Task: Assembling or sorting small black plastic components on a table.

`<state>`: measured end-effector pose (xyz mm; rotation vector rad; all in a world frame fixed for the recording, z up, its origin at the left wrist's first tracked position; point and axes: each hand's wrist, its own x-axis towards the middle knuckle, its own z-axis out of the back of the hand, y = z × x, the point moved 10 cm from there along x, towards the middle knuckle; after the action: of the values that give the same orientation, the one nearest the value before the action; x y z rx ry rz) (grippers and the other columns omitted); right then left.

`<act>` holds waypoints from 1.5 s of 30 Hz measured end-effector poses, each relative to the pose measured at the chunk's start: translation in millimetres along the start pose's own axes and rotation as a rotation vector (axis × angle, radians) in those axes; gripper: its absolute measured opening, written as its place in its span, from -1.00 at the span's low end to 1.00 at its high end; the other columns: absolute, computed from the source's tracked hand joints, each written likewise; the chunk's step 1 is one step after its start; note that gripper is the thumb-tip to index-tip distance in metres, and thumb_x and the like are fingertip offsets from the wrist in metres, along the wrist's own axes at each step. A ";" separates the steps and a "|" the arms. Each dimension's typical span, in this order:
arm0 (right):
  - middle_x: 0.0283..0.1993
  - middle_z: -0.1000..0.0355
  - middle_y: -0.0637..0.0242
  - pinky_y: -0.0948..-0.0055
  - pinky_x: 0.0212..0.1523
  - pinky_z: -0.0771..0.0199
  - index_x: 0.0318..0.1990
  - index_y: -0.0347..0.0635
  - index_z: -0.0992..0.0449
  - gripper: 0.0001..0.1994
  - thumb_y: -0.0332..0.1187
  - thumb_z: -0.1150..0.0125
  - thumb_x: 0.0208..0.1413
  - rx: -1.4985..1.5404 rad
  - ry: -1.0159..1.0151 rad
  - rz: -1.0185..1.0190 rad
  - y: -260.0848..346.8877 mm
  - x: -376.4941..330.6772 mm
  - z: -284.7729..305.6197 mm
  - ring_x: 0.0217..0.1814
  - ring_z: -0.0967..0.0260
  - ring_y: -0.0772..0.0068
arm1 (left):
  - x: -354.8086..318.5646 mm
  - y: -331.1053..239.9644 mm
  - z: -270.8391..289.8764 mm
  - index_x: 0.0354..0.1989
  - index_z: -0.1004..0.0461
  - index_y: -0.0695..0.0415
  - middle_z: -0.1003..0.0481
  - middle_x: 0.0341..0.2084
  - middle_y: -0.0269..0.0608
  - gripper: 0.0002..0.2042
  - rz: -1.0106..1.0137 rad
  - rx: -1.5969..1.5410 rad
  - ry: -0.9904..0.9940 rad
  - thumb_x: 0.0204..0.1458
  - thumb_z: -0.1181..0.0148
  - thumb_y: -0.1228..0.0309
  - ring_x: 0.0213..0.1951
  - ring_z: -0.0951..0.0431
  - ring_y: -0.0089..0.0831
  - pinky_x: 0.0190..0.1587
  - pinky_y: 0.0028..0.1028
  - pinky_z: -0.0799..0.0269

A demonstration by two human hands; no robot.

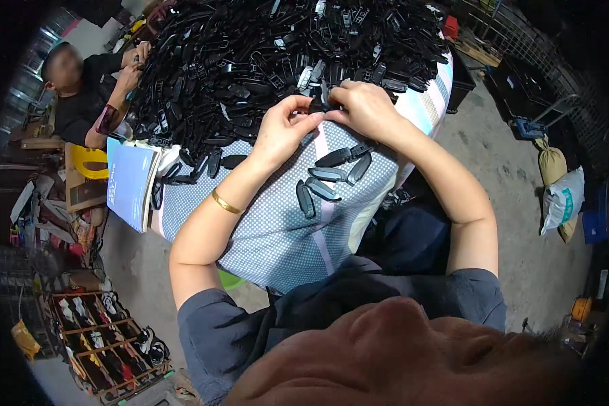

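My left hand point(282, 132) and my right hand point(370, 110) meet at the near edge of a big heap of black plastic pieces point(216, 88). Both are closed, thumbs and fingertips pinching a small black plastic piece point(316, 106) between them; the fingers cover most of it, so its exact kind does not show. On the dotted cloth point(264, 196) below my hands lie several loose, elongated black pieces with rounded ends, among them a glossy one point(327, 174) and one standing apart nearer me point(305, 198).
A blue-covered book point(132, 183) lies at the table's left edge. Across the left corner sits another person point(81, 95), hands at the heap. Sacks point(560, 196) stand on the floor at right. A rack of small items point(108, 338) is at lower left.
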<state>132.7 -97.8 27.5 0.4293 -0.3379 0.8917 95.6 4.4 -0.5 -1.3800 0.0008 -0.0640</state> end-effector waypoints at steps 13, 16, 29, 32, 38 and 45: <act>-0.31 -0.46 0.29 0.56 -0.34 -0.49 -0.12 -0.33 -0.44 -0.76 -0.44 -0.14 0.05 1.147 -0.191 -0.397 -26.3 -13.2 16.0 -0.36 -0.45 0.52 | 2.2 2.0 5.2 -0.05 -0.35 0.31 -0.49 -0.29 -0.20 -0.67 -0.056 -0.408 -0.072 -0.03 -0.17 0.55 -0.31 -0.51 -0.53 -0.23 -0.56 -0.47; -0.28 -0.47 0.27 0.59 -0.34 -0.50 -0.03 -0.35 -0.39 -0.67 -0.41 -0.15 0.06 1.273 0.031 -0.422 -10.8 -14.1 -4.7 -0.33 -0.45 0.52 | 0.9 -1.6 9.7 -0.04 -0.33 0.31 -0.49 -0.27 -0.17 -0.66 -0.074 -0.454 -0.085 -0.02 -0.15 0.56 -0.30 -0.51 -0.51 -0.23 -0.53 -0.49; -0.25 -0.40 0.27 0.63 -0.46 -0.47 -0.19 -0.36 -0.49 -0.81 -0.47 -0.13 0.05 0.925 -0.017 -0.242 -0.7 -12.5 4.7 -0.41 -0.41 0.59 | 0.0 -7.1 11.7 -0.07 -0.43 0.29 -0.50 -0.27 -0.22 -0.70 -0.124 -0.182 -0.045 -0.04 -0.16 0.56 -0.28 -0.49 -0.56 -0.17 -0.59 -0.42; -0.26 -0.40 0.24 0.63 -0.42 -0.45 -0.19 -0.34 -0.48 -0.79 -0.46 -0.19 -0.01 0.594 -0.297 -0.057 11.4 -13.9 30.6 -0.37 -0.41 0.58 | 1.2 0.6 4.2 0.00 -0.37 0.28 -0.48 -0.20 -0.16 -0.67 -0.045 -0.300 -0.010 0.02 -0.09 0.57 -0.23 -0.49 -0.52 -0.12 -0.57 -0.43; -0.30 -0.43 0.26 0.54 -0.39 -0.41 -0.19 -0.35 -0.45 -0.68 -0.32 -0.28 -0.07 0.667 0.000 -0.229 5.6 -11.1 6.2 -0.37 -0.38 0.50 | 1.6 -11.4 8.5 -0.07 -0.43 0.29 -0.49 -0.23 -0.22 -0.75 -0.142 -0.446 0.009 0.07 -0.05 0.51 -0.20 -0.46 -0.53 -0.09 -0.58 -0.35; -0.53 -0.43 0.15 0.42 -0.50 -0.35 -0.37 -0.32 -0.52 -0.77 -0.30 -0.24 -0.08 0.570 -0.208 -0.029 28.8 -18.4 28.7 -0.52 -0.40 0.26 | -1.7 -22.3 7.7 -0.15 -0.49 0.24 -0.47 -0.30 -0.25 -0.78 -0.249 -0.301 0.074 0.01 -0.08 0.54 -0.26 -0.43 -0.54 -0.16 -0.60 -0.33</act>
<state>95.8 -108.4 50.2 1.0553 -0.2620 0.9111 93.1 7.8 22.8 -1.6724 -0.1034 -0.3344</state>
